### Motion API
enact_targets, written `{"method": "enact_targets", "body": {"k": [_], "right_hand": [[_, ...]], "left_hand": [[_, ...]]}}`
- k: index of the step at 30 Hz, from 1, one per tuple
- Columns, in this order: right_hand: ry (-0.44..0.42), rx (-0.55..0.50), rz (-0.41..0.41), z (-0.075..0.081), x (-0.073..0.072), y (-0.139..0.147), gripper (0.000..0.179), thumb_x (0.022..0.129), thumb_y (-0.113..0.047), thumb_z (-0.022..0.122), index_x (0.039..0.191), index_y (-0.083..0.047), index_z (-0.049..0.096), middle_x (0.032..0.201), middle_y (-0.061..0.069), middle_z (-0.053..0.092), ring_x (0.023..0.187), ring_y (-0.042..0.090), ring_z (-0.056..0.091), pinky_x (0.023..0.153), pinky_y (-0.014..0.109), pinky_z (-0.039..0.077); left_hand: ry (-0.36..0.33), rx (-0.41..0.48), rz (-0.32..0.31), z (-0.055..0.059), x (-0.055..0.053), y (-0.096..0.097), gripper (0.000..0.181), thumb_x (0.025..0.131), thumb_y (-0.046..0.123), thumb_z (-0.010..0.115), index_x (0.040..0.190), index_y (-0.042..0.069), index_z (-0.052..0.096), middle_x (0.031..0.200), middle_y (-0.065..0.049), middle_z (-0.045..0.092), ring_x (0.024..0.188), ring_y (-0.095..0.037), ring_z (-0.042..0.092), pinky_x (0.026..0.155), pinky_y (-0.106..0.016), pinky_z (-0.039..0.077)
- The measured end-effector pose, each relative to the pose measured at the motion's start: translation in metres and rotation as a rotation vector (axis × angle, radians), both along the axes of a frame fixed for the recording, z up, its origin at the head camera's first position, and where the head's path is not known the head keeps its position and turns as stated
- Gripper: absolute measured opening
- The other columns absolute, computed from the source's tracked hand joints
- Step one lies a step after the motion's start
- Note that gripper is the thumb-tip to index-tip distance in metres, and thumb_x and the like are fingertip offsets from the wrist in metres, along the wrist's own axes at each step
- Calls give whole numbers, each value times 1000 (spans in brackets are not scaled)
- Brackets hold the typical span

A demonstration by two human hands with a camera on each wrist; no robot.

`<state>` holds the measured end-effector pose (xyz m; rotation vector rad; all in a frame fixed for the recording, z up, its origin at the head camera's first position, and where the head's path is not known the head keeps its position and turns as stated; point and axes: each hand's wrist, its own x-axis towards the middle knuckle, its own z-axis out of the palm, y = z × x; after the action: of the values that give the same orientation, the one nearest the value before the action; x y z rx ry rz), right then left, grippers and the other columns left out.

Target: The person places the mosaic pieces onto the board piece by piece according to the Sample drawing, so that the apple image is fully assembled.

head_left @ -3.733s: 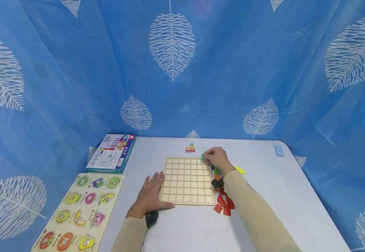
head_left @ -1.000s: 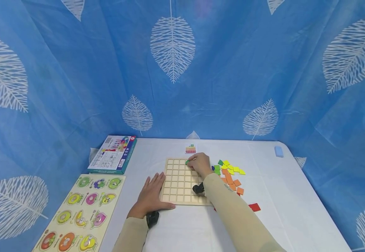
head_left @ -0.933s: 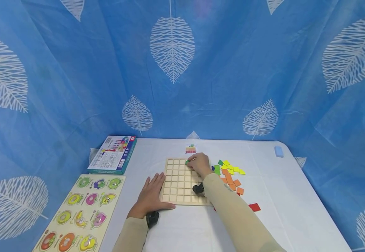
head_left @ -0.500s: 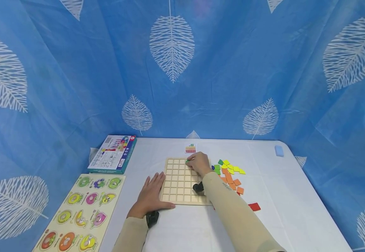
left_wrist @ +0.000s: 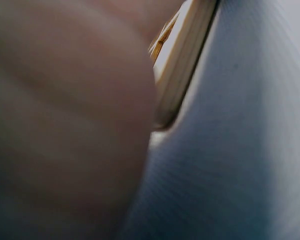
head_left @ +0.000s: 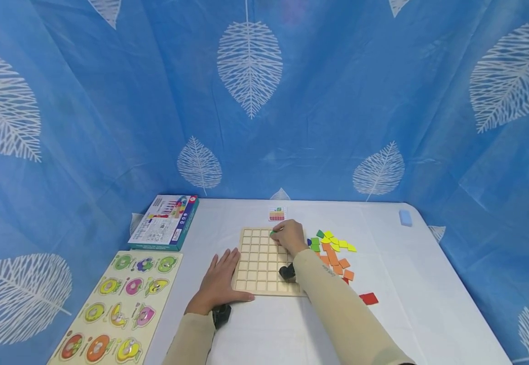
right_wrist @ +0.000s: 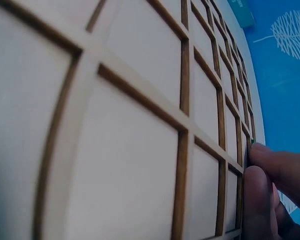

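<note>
A square wooden grid board (head_left: 253,264) lies on the white table. My left hand (head_left: 218,280) rests along its left side, fingers spread, thumb reaching along the near edge. The left wrist view is mostly filled by that hand's blurred skin, with the board's corner (left_wrist: 182,75) beside it. My right hand (head_left: 291,236) pinches a small green tile (head_left: 272,233) at the top row of the grid, between thumb and fingertips. In the right wrist view only a green sliver shows at the fingertips (right_wrist: 260,149); the tile's shape is mostly hidden. Bare cells fill the visible grid.
Right of the board lie loose yellow tiles (head_left: 343,244), orange tiles (head_left: 333,257), green tiles (head_left: 314,244) and a red tile (head_left: 369,298), some behind the sleeve. A pattern card (head_left: 277,213) sits beyond the board. Left are a box (head_left: 161,223) and fruit puzzle (head_left: 114,304); a blue block (head_left: 405,218) is far right.
Since the oldest frame, my right hand has moved left from the board's upper right corner with the green tile, uncovering loose tiles. Over the last second it stays at the top row. Left hand unmoved.
</note>
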<state>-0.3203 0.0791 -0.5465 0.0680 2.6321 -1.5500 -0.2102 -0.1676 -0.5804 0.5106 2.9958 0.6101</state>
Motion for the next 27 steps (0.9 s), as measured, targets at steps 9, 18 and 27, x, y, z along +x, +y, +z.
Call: {"method": "enact_targets", "body": {"k": [9, 18, 27], "right_hand": [[30, -164, 29, -10, 3, 18, 24, 92, -6, 83, 114, 1, 77, 90, 9, 73, 74, 21, 73, 69, 34, 63], [13, -240, -1, 5, 4, 52, 29, 99, -6, 75, 125, 6, 70, 97, 18, 68, 82, 33, 74, 72, 39, 64], [80, -20, 9, 2, -4, 97, 29, 99, -15, 76, 124, 0, 73, 101, 10, 71, 85, 27, 70, 76, 42, 60]], "left_hand": [[14, 29, -3, -2, 0, 1, 141, 60, 85, 81, 163, 1, 35, 169, -15, 32, 157, -36, 22, 125, -58, 8], [7, 30, 8, -1, -1, 0, 142, 59, 85, 81, 164, 3, 34, 169, -12, 31, 158, -33, 19, 126, -57, 6], [-1, 16, 7, -3, -1, 0, 143, 58, 88, 78, 165, 5, 32, 170, -11, 29, 158, -31, 17, 126, -55, 5]]}}
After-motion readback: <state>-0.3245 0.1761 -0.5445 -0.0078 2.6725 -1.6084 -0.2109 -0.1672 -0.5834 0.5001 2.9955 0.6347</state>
